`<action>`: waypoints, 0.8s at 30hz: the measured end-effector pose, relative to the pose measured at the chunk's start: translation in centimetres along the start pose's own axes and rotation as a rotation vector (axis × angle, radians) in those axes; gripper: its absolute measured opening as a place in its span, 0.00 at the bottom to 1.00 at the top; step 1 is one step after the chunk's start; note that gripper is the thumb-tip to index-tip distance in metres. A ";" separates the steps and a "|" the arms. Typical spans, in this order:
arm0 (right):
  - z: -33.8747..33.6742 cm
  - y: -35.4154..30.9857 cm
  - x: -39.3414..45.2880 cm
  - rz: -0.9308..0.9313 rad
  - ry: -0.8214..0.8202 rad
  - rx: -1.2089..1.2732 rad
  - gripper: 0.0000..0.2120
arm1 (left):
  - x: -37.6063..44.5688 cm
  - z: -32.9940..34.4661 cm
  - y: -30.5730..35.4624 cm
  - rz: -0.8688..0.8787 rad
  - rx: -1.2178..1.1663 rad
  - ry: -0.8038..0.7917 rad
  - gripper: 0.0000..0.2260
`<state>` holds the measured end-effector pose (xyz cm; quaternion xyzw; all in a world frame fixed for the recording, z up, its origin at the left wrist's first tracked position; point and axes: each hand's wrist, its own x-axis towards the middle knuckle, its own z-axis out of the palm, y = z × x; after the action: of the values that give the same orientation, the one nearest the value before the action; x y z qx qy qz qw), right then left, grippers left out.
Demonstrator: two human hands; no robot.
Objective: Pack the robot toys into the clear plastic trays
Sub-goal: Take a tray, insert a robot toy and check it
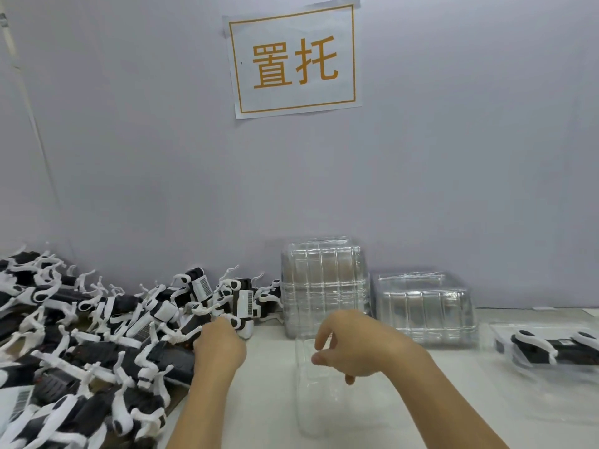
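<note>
From the head view, your left hand (220, 343) is in at the edge of the big heap of black-and-white robot toys (97, 335) sprawled across nine o'clock of the bench. The fingers curl down among the white legs at the pile's right rim, but whether they actually grip a toy you can't tell from here; the knuckles hide the tips.

Your right hand (348, 343) hovers at six o'clock, directly over a single empty clear plastic tray (311, 413) lying on the pale tabletop (269, 384). Thumb and forefinger are drawn close together, the other fingers loosely bent; it looks like a light pinch at the tray's far rim, though the plastic is too clear to be sure of contact.

At twelve o'clock, against the wall, stands a tall stack of clear plastic trays (324, 286), with a shorter stack of clear trays (424, 306) just beside it at one o'clock. Out at three o'clock, a packed tray holding a black-and-white robot toy (551, 348) lies already filled.

So you're at the pick: tray staged, toy being chosen. Next, I'd judge, you need one toy lifted free of those tangled legs without dragging neighbours, then turned to match the tray's moulded hollow while your right hand steadies the flimsy plastic.

On the wall above, a white paper sign with orange characters (293, 59).
</note>
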<state>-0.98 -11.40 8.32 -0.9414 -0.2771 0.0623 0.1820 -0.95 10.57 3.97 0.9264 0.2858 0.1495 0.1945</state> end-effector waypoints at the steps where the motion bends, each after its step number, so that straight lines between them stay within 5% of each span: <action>1: 0.1 0.1 0.2 -0.013 0.050 0.028 0.13 | 0.0 -0.7 0.3 0.022 -0.069 0.034 0.08; 7: 1.0 0.3 1.4 -0.062 0.296 0.334 0.10 | -1.0 -5.2 2.5 0.177 -0.646 0.072 0.16; 12: 1.4 -0.1 1.7 0.146 0.131 1.050 0.26 | -3.9 -6.1 6.4 0.509 -0.879 -0.053 0.13; 15: 0.7 1.3 1.3 0.091 -0.038 1.492 0.32 | -6.2 -5.1 8.6 0.688 -0.871 -0.253 0.12; 21: -0.1 3.6 1.0 0.040 0.099 1.567 0.09 | -7.3 -4.1 9.7 0.802 -0.734 -0.479 0.08; 24: 0.2 4.2 1.4 0.171 0.270 1.629 0.06 | -5.9 -4.0 8.7 0.814 -0.726 -0.309 0.07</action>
<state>2.29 -13.82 6.54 -0.5320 -0.0484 0.1437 0.8331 -3.11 1.58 10.41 0.8466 -0.1961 0.1638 0.4669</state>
